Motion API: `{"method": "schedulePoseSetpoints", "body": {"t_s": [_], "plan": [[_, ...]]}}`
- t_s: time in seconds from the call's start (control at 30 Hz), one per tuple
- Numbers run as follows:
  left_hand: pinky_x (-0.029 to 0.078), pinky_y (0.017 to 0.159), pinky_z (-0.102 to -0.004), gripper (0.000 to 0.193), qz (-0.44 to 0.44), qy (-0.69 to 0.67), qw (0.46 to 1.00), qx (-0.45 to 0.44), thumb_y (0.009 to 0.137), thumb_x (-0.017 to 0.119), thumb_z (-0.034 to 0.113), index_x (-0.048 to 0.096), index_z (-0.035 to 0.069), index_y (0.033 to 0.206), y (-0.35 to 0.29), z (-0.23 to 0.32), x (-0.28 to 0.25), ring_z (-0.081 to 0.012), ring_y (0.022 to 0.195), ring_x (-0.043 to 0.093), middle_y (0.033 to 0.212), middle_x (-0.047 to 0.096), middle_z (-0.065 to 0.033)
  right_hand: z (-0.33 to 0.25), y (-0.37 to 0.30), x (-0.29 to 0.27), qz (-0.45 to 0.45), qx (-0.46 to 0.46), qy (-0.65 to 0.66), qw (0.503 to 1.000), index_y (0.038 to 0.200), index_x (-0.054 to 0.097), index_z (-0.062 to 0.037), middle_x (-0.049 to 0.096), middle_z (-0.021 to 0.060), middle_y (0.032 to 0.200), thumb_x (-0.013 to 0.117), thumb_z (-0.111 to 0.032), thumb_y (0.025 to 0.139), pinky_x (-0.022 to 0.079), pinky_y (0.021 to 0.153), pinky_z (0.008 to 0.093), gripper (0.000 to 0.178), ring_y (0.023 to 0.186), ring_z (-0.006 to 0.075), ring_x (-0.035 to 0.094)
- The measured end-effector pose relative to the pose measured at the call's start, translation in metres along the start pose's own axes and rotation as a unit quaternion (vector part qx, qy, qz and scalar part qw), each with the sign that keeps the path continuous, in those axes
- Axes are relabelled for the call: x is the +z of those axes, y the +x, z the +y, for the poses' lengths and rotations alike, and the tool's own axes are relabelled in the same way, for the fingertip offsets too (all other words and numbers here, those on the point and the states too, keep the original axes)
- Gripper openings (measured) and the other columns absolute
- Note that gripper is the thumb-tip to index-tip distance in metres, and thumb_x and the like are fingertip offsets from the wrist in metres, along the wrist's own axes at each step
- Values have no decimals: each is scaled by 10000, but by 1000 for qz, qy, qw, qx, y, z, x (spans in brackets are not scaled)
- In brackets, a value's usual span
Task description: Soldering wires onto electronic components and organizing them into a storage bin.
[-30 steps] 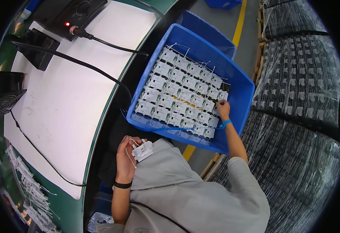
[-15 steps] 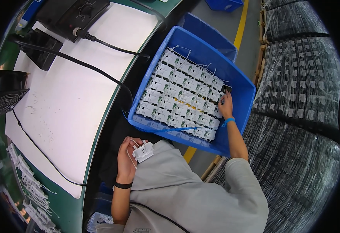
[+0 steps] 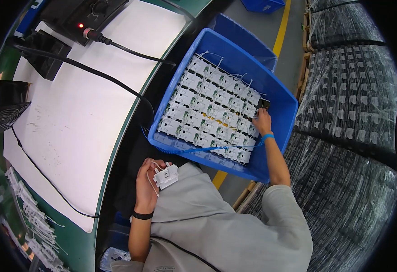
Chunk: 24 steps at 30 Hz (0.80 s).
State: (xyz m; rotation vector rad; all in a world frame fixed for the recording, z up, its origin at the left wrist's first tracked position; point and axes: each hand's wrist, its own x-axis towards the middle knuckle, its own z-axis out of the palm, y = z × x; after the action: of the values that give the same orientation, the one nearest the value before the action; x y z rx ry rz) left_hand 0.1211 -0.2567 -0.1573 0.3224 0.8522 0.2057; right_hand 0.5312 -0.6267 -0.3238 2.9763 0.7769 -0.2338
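Note:
My left hand is closed on a small white plastic module with thin white wires, held above my lap. Inside the blue bin, my right hand reaches down at the right end of the rows of white modules. Its fingers are bent together at the edge of the end modules, beside a dark gap. What they grip is hidden. A blue wristband with a coiled blue cord runs from my right wrist across the bin.
To the left curves a green workbench with a white sheet, a black control box and black cables. Several wired white parts lie at its near left. Wrapped stacks stand on pallets at the right. Another blue bin sits behind.
My right hand's fingers have bent in closer to the modules at the bin's right side. A red light now shows on the black box. The left hand still holds its module.

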Motion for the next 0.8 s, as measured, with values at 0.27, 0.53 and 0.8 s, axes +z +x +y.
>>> {"method": "schedulePoseSetpoints", "body": {"t_s": [0.27,0.53,0.8], "plan": [[493,1003,-428,232,1,-5,1000,0,1048,464,234,487,92,865,-2,2,-3,-327,1057,666,936,647,-116,-29,11,-14,29,75,31,996,1060,605,-28,566,195,1141,721,-142,774,487,877,504,330,1085,402,562],[489,1003,-424,245,-1,-7,1000,2,1057,471,247,496,90,871,-2,2,-4,-325,1065,664,940,640,-109,-23,16,-5,68,-11,-79,994,1014,692,-26,561,166,1156,716,-117,779,474,874,480,253,1129,379,527],[485,1007,-423,235,5,-9,1000,-3,1048,477,235,501,92,862,-2,2,-1,-322,1054,659,936,637,-107,-22,22,4,120,-115,-168,972,914,670,-28,570,174,1093,663,-85,808,454,867,456,121,1035,348,538]]}}
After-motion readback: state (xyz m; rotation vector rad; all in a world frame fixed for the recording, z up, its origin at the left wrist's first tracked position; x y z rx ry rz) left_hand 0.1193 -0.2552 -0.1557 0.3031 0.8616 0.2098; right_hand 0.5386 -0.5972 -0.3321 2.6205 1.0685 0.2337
